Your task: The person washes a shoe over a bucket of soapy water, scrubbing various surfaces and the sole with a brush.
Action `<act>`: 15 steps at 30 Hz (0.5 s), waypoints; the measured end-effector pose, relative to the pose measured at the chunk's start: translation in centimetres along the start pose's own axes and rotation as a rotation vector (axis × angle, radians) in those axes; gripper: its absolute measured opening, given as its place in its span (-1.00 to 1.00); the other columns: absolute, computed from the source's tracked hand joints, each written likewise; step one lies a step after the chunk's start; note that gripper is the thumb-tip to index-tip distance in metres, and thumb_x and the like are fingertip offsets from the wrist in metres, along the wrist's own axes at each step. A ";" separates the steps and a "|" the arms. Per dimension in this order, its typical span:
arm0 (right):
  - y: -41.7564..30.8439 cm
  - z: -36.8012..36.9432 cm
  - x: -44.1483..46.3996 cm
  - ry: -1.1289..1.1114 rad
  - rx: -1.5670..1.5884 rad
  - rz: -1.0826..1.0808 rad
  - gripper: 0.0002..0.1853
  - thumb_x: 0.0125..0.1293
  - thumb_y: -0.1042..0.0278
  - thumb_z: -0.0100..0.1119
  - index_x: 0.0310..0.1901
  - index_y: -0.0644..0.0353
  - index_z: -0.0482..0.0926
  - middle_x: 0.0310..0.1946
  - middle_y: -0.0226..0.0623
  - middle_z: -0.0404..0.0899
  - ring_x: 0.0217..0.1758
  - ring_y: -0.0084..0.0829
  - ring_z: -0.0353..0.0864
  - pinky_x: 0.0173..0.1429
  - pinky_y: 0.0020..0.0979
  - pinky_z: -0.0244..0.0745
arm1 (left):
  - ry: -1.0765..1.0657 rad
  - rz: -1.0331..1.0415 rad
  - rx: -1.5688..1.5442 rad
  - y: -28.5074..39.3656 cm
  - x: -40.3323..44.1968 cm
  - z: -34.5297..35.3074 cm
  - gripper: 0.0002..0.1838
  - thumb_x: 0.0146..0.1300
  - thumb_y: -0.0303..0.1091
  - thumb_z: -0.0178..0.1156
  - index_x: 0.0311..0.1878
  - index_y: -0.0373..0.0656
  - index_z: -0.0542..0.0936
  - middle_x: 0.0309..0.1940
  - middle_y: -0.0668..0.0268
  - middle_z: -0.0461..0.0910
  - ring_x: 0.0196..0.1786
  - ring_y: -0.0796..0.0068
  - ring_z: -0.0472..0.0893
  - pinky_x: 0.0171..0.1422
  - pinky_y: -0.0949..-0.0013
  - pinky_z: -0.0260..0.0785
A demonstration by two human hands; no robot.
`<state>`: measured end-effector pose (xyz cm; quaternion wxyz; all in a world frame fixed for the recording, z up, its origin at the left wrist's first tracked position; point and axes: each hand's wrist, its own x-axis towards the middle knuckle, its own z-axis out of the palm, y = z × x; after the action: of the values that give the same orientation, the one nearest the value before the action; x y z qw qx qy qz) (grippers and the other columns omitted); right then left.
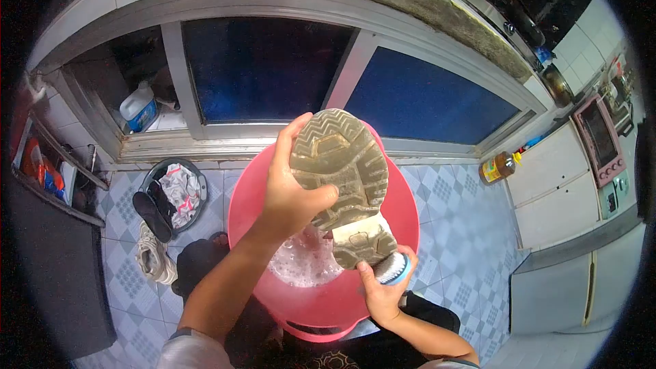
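A shoe [342, 164] is held sole up over a pink basin [403, 212] of foamy water [304, 260]. My left hand [294, 195] is wrapped round the front part of the sole, its thumb pressed on the tread. At the heel end, my right hand [388, 290] is closed on a blue scrub brush [395, 270] with pale bristles, and its thumb rests against the heel edge. The bristles are beside the heel; whether they touch it I cannot tell.
To the left, a dark basin [203, 184] holds cloth, with a black slipper [152, 215] at its edge and a light shoe [154, 256] on the floor. An oil bottle [499, 167] stands by white cabinets [550, 178] at the right.
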<state>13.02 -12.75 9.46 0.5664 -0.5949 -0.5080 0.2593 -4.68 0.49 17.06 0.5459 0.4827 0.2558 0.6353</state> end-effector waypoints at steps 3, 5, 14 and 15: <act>0.1 0.1 -0.1 0.009 0.007 0.015 -0.31 -0.03 0.48 0.39 0.06 0.24 0.13 -0.08 -0.26 0.15 -0.01 -0.42 0.22 0.10 -0.41 0.19 | -0.001 0.030 0.064 0.4 -0.3 0.4 -0.14 -0.16 -0.69 0.16 0.30 -0.22 0.07 0.07 0.21 0.34 0.16 0.44 0.37 0.24 0.35 0.24; 0.2 0.2 -0.1 0.005 0.032 0.004 -0.31 -0.03 0.47 0.39 0.07 0.24 0.12 -0.08 -0.26 0.15 -0.01 -0.42 0.21 0.09 -0.41 0.19 | -0.008 0.045 0.103 0.5 -0.4 0.5 -0.14 -0.15 -0.68 0.19 0.30 -0.22 0.07 0.07 0.21 0.34 0.16 0.44 0.37 0.24 0.35 0.25; 0.2 0.6 -0.4 -0.013 0.060 0.016 -0.34 -0.01 0.43 0.39 0.04 0.24 0.14 -0.09 -0.24 0.16 -0.01 -0.43 0.21 0.07 -0.40 0.21 | 0.028 0.073 0.081 0.2 -0.3 0.3 -0.19 -0.13 -0.65 0.21 0.27 -0.28 0.11 0.06 0.20 0.36 0.13 0.44 0.41 0.22 0.33 0.28; 0.3 0.5 -0.4 -0.014 0.059 0.016 -0.34 -0.01 0.43 0.39 0.04 0.24 0.14 -0.09 -0.24 0.16 -0.01 -0.43 0.21 0.07 -0.40 0.21 | 0.039 0.059 0.090 0.1 -0.2 0.2 -0.19 -0.13 -0.65 0.22 0.26 -0.28 0.12 0.06 0.19 0.36 0.13 0.44 0.41 0.22 0.33 0.28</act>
<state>12.47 -12.86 8.98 0.5779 -0.5801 -0.4996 0.2828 -4.53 0.18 17.18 0.4993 0.5017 0.2804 0.6483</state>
